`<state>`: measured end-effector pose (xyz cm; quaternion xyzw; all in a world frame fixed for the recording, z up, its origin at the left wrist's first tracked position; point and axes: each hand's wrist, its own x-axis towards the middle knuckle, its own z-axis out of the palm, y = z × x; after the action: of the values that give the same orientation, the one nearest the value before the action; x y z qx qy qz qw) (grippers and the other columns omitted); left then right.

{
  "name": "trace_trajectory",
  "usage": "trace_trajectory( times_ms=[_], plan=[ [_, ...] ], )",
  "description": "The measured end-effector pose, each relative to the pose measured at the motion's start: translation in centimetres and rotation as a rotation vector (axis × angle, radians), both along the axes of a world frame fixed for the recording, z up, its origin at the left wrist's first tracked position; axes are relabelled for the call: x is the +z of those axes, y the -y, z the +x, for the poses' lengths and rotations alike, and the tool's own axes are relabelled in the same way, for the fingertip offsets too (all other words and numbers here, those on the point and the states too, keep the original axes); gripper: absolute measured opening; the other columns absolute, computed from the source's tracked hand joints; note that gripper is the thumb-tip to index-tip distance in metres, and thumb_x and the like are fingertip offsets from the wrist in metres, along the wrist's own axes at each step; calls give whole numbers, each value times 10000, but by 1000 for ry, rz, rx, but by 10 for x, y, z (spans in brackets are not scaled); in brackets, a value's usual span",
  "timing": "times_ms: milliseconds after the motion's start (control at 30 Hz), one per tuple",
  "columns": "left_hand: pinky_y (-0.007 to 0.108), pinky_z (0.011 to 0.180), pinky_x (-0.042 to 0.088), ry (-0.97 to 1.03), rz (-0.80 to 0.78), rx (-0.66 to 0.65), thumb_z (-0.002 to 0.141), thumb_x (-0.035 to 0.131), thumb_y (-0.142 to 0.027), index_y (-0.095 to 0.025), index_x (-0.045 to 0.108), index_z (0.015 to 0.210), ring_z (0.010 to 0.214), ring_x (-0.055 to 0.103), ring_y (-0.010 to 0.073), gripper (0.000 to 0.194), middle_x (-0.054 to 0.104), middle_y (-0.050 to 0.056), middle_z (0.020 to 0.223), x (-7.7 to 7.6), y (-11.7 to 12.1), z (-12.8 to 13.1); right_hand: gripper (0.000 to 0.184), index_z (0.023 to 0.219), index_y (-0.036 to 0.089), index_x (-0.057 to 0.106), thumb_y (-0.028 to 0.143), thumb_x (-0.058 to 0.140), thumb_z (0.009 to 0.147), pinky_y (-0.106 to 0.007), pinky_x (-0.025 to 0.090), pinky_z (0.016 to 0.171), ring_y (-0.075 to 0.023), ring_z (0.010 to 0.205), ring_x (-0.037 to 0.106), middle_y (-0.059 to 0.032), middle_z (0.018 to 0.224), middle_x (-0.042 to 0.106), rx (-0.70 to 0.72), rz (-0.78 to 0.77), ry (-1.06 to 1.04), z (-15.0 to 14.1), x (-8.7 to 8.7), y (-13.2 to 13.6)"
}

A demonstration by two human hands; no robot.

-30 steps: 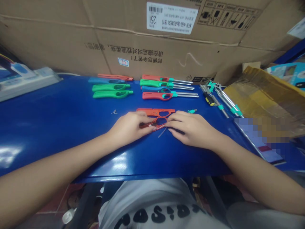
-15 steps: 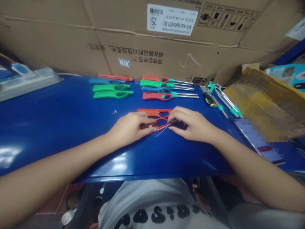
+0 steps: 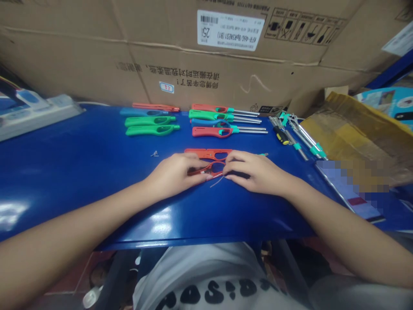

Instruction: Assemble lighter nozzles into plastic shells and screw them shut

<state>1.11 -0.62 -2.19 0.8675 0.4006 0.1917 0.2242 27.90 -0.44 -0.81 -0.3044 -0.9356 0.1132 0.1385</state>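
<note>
My left hand (image 3: 174, 174) grips the left end of an open red-orange lighter casing half (image 3: 201, 171), with its fingertips on the plastic. My right hand (image 3: 254, 171) pinches the casing's right end, and a thin wire (image 3: 217, 182) runs out from under its fingers. A matching casing half (image 3: 208, 153) lies just beyond my hands. Past it are rows of red, green and blue utility lighters (image 3: 213, 132). A small teal part (image 3: 263, 154) is mostly hidden behind my right hand, and a tiny metal spring (image 3: 155, 153) lies to the left.
Everything rests on a glossy blue table (image 3: 80, 172). Cardboard cartons (image 3: 180, 56) stand along its back edge. A power strip (image 3: 38, 114) sits at the left. At the right are a screwdriver (image 3: 281, 135), metal lighter tubes (image 3: 303, 140) and brown packaging (image 3: 351, 137).
My right hand has shifted slightly and now covers most of the teal part. The thin wire has swung and curves differently below my fingers. My left hand stays on the casing.
</note>
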Motion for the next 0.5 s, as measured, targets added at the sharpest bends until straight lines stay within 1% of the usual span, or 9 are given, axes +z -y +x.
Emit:
trace_trajectory(
  times_ms=[100,200,267,400,500],
  plan=[
    [269,682,468,5,-13,5,955,610,-458,-276,769,1142,767,663,175,306,754,38,940,2,1,1,117,1039,232,666,240,574,968,-305,498,820,-194,1030,631,-61,1156,629,4,-7,12,0,-1,0],
    [275,701,462,15,-28,17,986,563,-408,-250,787,1053,753,651,166,282,755,31,901,3,1,3,109,1029,218,652,225,583,945,-308,496,825,-199,1034,626,-67,1161,624,8,-20,7,0,1,1],
    [274,685,452,37,-46,15,985,561,-375,-234,788,1019,731,638,157,270,754,26,888,3,1,3,114,1018,216,645,207,590,919,-306,491,813,-197,1013,624,-67,1155,623,16,-27,8,1,3,2],
    [261,586,405,89,-89,-8,977,562,-354,-205,789,1005,616,560,128,274,711,20,788,4,1,4,139,988,219,639,161,568,884,-278,457,723,-180,948,616,-57,1148,616,14,-13,28,1,6,4],
    [256,551,382,113,-121,-16,969,564,-343,-191,790,987,580,515,116,273,669,17,747,5,2,4,181,959,216,642,111,526,868,-262,410,660,-152,859,592,-48,1151,607,8,2,26,1,5,4]
  ],
)
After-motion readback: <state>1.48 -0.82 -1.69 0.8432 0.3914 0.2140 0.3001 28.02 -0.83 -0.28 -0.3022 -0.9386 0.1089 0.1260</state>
